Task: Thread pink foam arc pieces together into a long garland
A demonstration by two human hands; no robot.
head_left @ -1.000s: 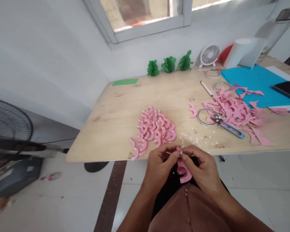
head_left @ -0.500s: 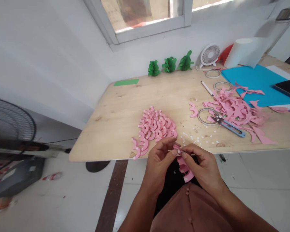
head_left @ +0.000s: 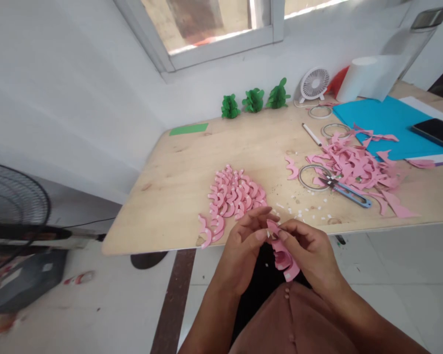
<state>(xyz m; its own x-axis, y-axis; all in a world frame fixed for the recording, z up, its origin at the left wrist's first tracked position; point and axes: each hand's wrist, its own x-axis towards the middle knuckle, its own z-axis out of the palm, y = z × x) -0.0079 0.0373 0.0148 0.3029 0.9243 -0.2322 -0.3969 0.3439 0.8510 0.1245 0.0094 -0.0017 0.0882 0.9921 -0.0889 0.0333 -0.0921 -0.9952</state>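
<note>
My right hand [head_left: 310, 253] pinches a chain of curved pink paper pieces [head_left: 287, 263] between thumb and fingers. The chain hangs below the fingertips over my lap, with pale tabs on its pieces. Close on its left, my left hand [head_left: 239, 250] has its thumb and fingers curled by the chain's upper end. A small white bit [head_left: 268, 234] shows at the left thumb tip, apparently held there. Just beyond my left hand, a pile of pink paper arcs [head_left: 232, 191] with whitish squares at their ends lies on the wooden table [head_left: 158, 196].
Thread snips [head_left: 349, 191] rest partly over a tape roll [head_left: 313, 177], beside pink paper scraps [head_left: 354, 160]. White flecks [head_left: 310, 212] lie near the front edge. Green paper trees [head_left: 254, 101], a small fan [head_left: 314, 84], blue sheets [head_left: 380, 125] and a phone [head_left: 437, 133] are farther back.
My left thumb has come off the pink paper and moved slightly left, with the white bit now at its tip. The right hand keeps the chain, which has turned a little.
</note>
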